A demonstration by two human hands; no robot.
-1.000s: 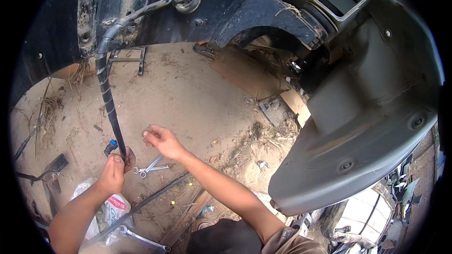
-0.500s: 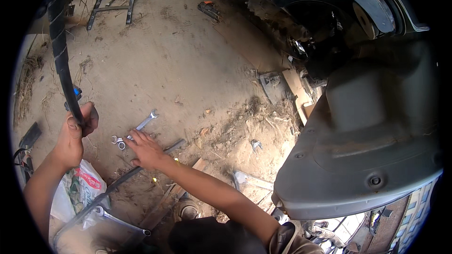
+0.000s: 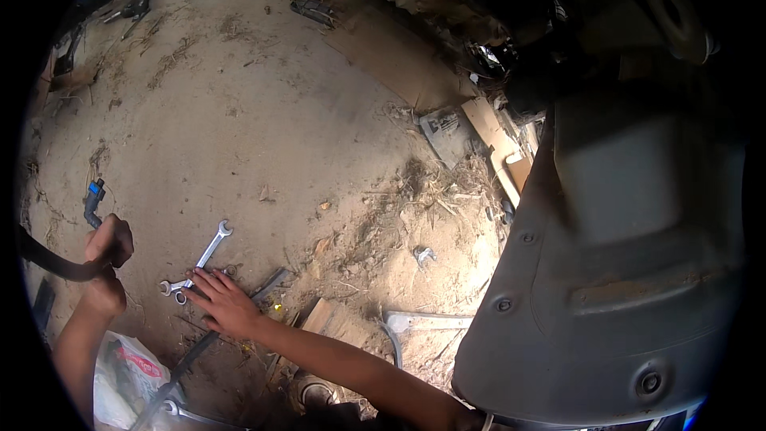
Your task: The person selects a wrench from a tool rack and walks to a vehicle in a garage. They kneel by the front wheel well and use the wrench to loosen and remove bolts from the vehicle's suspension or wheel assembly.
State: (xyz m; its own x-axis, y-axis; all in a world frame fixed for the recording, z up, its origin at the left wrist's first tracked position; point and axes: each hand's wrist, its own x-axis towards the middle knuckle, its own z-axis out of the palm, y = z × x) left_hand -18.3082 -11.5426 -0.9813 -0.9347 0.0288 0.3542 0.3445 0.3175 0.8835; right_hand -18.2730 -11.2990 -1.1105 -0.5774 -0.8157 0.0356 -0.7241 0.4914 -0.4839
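My left hand (image 3: 110,251) is closed round a thick black hose (image 3: 56,259). Beyond the fist sticks out an elbow fitting with a blue clip (image 3: 96,189). My right hand (image 3: 226,303) reaches down to the dirt with its fingers stretched out over some wrenches. Its fingertips touch a silver open-ended wrench (image 3: 211,249). Partly under that hand lies a second wrench with a ring end (image 3: 181,297). A long dark strip (image 3: 199,347) runs across the ground below my right wrist.
A grey plastic panel (image 3: 606,311) with bolts fills the right side. White plastic bag (image 3: 132,375) and another wrench (image 3: 191,414) lie at lower left. Farther off are flattened cardboard (image 3: 491,136), a dark tool with an orange part (image 3: 313,9) and a metal bracket (image 3: 427,321).
The hose in my left hand has swung down from upright toward the left, and its elbow fitting now shows past the fist. My right hand remains at the wrenches while the view has shifted.
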